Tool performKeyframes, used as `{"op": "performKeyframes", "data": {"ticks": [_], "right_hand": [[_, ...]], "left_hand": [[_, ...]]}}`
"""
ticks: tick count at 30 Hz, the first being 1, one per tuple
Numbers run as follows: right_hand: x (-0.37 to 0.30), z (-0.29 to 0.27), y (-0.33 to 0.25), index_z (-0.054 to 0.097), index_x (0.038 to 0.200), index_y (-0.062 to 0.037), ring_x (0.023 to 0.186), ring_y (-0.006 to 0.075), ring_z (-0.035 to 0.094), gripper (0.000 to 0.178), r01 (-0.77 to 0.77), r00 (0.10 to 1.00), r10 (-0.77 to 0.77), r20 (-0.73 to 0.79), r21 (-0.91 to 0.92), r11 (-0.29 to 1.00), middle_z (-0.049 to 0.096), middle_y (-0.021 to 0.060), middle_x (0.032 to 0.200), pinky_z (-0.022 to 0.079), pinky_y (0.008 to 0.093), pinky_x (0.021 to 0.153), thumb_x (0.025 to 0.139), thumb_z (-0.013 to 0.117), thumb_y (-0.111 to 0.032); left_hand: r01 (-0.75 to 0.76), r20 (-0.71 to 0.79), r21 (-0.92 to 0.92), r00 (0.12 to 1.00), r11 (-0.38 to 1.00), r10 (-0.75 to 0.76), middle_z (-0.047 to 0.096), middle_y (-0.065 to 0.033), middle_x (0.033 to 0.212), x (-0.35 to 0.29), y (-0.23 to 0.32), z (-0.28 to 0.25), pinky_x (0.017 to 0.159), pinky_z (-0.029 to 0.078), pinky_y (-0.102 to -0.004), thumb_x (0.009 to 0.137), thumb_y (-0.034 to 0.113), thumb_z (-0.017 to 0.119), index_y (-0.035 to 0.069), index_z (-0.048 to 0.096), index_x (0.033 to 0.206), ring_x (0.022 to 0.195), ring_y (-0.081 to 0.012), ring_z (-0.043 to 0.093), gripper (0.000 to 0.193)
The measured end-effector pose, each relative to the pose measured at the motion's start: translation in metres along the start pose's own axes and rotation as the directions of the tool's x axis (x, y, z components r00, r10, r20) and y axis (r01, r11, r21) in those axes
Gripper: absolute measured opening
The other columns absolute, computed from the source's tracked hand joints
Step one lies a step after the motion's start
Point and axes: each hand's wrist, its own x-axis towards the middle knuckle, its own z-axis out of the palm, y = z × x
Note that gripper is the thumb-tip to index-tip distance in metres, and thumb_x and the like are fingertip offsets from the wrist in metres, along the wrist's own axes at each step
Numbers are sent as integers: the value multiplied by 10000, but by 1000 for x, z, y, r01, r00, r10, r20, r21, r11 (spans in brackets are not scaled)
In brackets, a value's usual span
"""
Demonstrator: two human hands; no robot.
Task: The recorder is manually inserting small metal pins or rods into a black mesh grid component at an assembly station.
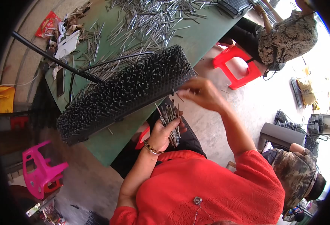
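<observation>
My left hand (160, 135) is closed round a bundle of thin metal rods (168, 114), their ends sticking up past the fingers. My right hand (202, 93) is pinched at the near right edge of a long black block (123, 84). What its fingertips hold is too small to make out. Dark, bristle-like rods with shiny tips stand densely over most of this block. Rows of bare holes (177, 79) show along its near right side. The block rests tilted across the green table (97, 150), overhanging its near edge.
Loose metal rods (146, 22) lie heaped on the table. A black bar (52, 56) slants over its left side, by a phone (60, 81) and scraps. Red (240, 69) and pink (41, 170) stools stand on the floor. Two people (285, 37) work at the right.
</observation>
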Motion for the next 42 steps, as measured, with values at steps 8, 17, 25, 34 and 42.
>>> {"op": "performKeyframes", "data": {"ticks": [8,17,25,34,42], "right_hand": [[-18,1,-3,640,881,13,656,61,571,180,-294,954,285,92,474,830,631,28,728,466,227,581,854,616,-163],[31,-43,17,624,896,38,681,131,620,122,92,826,-75,-559,1,996,636,96,763,476,248,619,834,594,-62],[36,-39,13,618,876,26,648,201,618,97,114,849,-193,-491,-187,976,615,115,759,470,278,585,819,604,-52],[35,-30,17,618,887,2,663,273,601,104,124,844,-241,-479,-264,957,601,126,795,473,326,595,803,616,-59],[29,-14,30,623,943,-9,872,307,555,179,97,893,-292,-343,-486,868,575,128,980,438,380,766,814,606,-132]], "left_hand": [[-54,-27,-2,998,999,54,581,-52,923,2,-4,-1,774,534,-394,878,58,534,15,534,1092,902,-210,609,218],[107,1,77,994,991,-107,572,-17,874,-1,-6,-2,644,524,-280,873,98,562,23,531,1121,763,-121,592,261],[121,2,90,993,989,-122,593,-22,834,-4,-5,-2,655,535,-281,870,123,581,20,535,1145,697,-115,598,296],[133,23,-9,991,991,-133,588,-45,898,-3,-5,-5,688,541,-299,885,80,527,5,520,1144,805,-155,607,270],[90,28,10,996,996,-90,612,-131,987,-5,2,0,753,537,-329,882,56,511,-16,499,1156,896,-207,617,283]]}}
